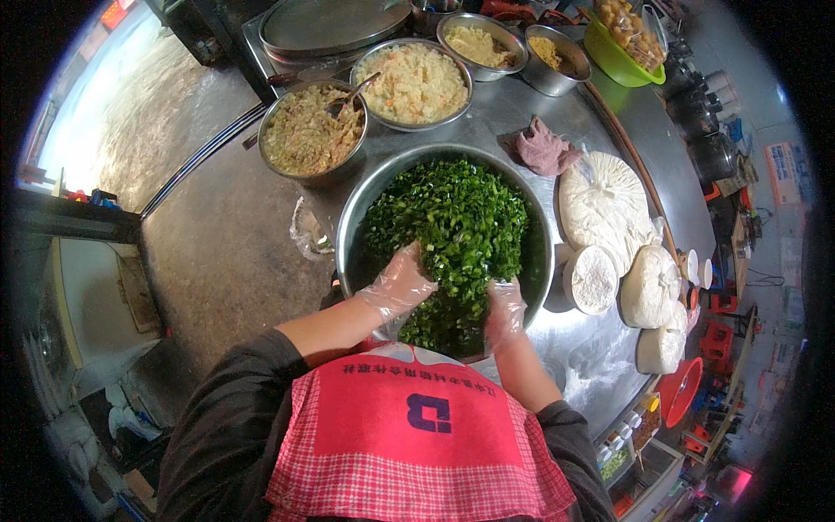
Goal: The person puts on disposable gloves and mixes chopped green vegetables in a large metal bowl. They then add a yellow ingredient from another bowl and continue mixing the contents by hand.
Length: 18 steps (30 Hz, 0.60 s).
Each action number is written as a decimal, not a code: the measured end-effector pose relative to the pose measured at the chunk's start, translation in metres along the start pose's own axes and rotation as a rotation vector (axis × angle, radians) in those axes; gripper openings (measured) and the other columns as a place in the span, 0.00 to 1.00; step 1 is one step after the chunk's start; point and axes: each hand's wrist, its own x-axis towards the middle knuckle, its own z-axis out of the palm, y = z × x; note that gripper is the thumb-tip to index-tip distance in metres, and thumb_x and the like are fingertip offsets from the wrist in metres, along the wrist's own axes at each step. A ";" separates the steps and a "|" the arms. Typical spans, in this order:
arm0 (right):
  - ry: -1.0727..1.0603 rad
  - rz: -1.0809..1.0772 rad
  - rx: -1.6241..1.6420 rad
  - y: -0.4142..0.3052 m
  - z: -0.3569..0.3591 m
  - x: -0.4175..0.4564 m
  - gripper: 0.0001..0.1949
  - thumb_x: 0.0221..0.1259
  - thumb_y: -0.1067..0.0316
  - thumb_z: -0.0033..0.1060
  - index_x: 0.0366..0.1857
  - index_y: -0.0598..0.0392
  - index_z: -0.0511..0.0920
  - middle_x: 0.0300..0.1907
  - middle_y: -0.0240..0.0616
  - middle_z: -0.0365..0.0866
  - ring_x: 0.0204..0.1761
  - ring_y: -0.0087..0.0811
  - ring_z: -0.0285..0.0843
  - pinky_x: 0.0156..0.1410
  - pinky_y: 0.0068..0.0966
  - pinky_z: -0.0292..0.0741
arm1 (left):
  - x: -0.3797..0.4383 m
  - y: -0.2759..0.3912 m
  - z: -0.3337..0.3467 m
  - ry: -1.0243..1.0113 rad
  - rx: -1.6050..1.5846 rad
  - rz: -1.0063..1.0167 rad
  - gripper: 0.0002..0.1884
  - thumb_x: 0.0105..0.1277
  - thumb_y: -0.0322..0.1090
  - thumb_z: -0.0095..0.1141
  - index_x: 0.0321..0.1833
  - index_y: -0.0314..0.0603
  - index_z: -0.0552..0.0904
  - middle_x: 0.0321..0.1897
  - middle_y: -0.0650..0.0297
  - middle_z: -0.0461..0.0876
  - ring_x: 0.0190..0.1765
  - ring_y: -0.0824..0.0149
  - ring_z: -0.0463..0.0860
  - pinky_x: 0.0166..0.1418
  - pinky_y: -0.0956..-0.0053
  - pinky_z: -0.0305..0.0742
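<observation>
A large stainless steel bowl (pixel 545 261) stands right in front of me, holding a big heap of chopped green leaves (pixel 456 222). Both my hands wear thin clear plastic gloves and are inside the bowl. On the left of the heap is my left hand (pixel 406 277), its fingers sunk in the greens. My right hand (pixel 506 303) is at the heap's near right side, its fingertips hidden under the leaves. Between the hands the greens look blurred, and some lie lower in the bowl. How firmly either hand holds them cannot be seen.
Behind stand metal bowls with a brownish minced mix (pixel 310 134) and spoon, a pale shredded mix (pixel 417 85), and yellow food (pixel 476 46). A pink cloth (pixel 548 149), bags of white powder (pixel 603 202) and a white-filled cup (pixel 592 280) sit right. A crumpled plastic bag (pixel 310 231) lies left.
</observation>
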 end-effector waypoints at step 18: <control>0.087 0.352 0.125 0.023 -0.023 0.050 0.41 0.52 0.42 0.67 0.70 0.44 0.62 0.71 0.41 0.60 0.67 0.46 0.62 0.69 0.47 0.60 | 0.043 -0.002 -0.045 -0.263 0.904 -0.504 0.48 0.59 0.42 0.64 0.76 0.44 0.45 0.75 0.55 0.52 0.73 0.52 0.57 0.76 0.48 0.52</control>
